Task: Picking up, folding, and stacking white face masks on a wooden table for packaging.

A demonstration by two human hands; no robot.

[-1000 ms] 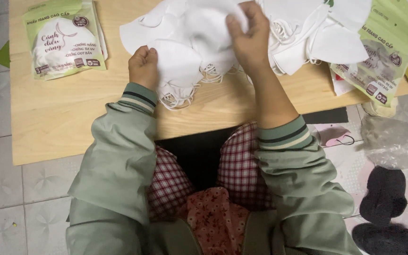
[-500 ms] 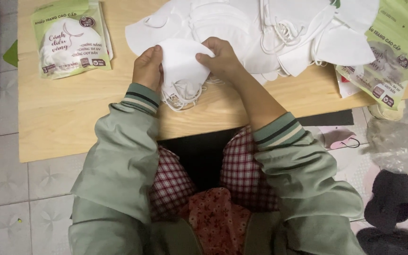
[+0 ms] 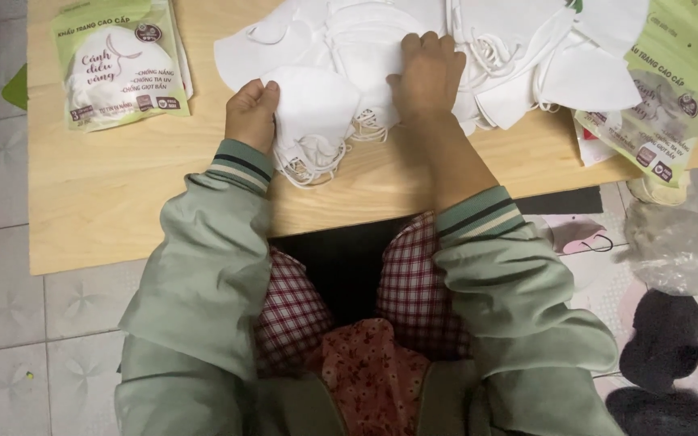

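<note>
My left hand [image 3: 250, 115] grips the left edge of a small stack of folded white face masks [image 3: 314, 113] on the wooden table [image 3: 123, 194]; their ear loops hang out at the bottom. My right hand [image 3: 428, 74] presses down, fingers curled, on the white masks just right of that stack. A large loose pile of white masks [image 3: 527, 56] spreads across the table's far side behind both hands.
A green and white mask packet [image 3: 119, 64] lies at the table's far left. More green packets [image 3: 668, 89] lie at the right edge. On the tiled floor to the right are a crumpled clear plastic bag [image 3: 676, 246] and dark slippers [image 3: 664, 339].
My right hand came down from the far pile with a mask, laid it on the stack by my left hand, then shifted right onto the pile. The camera view drifted slightly.
</note>
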